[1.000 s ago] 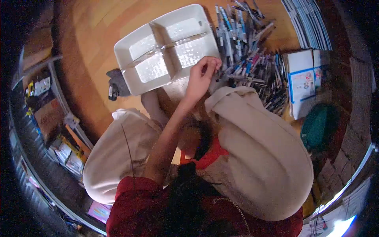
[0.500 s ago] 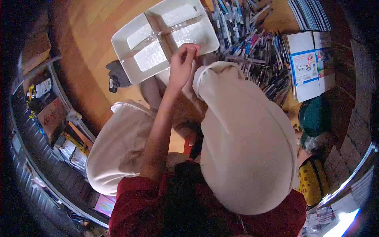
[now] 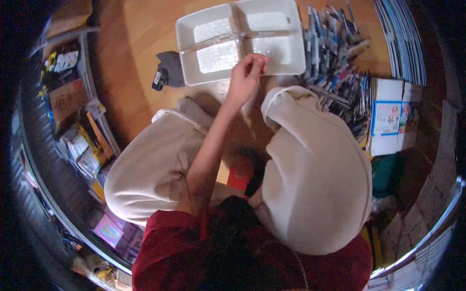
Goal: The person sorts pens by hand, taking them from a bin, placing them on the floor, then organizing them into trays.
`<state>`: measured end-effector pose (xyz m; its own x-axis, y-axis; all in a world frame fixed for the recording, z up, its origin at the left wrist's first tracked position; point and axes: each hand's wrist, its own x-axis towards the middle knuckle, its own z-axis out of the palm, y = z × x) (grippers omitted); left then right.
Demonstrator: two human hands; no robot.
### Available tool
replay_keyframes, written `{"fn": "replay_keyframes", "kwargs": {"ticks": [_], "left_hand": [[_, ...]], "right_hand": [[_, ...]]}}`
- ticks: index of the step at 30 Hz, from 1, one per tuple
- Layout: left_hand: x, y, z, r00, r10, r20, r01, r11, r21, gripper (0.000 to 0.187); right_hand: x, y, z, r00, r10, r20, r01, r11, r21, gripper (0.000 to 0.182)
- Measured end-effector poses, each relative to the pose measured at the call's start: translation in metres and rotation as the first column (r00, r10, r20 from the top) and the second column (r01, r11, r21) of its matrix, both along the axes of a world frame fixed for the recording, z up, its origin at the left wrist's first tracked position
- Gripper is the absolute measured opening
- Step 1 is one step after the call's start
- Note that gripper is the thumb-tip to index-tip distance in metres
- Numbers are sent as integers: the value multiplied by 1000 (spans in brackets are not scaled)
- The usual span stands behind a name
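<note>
Apparently over the white tray (image 3: 213,65), left hand (image 3: 245,77) in a pinch, contents unclear, with an illegible blue-bordered label (image 3: 387,118) near pens (image 3: 343,92).

A dark red shirt (image 3: 167,250), beige trousers (image 3: 320,189) and thin chain (image 3: 301,269) are worn.

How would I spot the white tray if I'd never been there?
Look at the brown wooden floor, just past the pale trouser legs. There's the white tray, left of the messy heap of pens. Unlike its neighbours, it's split into four compartments.
</note>
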<state>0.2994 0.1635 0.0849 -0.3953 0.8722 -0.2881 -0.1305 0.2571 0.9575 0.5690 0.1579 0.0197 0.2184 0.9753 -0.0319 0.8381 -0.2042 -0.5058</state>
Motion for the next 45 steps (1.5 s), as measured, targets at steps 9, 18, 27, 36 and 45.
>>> {"fn": "replay_keyframes", "kwargs": {"ticks": [9,18,27,36,45], "left_hand": [[-65,-24,-21,544,22,-839,-82,996,-27,16],[-145,-105,-76,227,20,-974,-644,753,-135,66],[-172,-138,-93,636,0,-772,-507,754,-418,28],[-186,-180,-111,526,-8,-850,-548,762,-347,27],[-197,-189,-132,597,190,-780,-589,763,-265,21]], "right_hand": [[8,-1,-6,995,-16,102,15,1000,3,70],[23,-7,-15,986,-21,163,17,1000,26,72],[25,3,-20,982,-72,173,65,997,44,74],[20,15,-21,984,-96,152,89,995,52,76],[-12,47,-29,986,164,-35,-158,977,140,64]]}}
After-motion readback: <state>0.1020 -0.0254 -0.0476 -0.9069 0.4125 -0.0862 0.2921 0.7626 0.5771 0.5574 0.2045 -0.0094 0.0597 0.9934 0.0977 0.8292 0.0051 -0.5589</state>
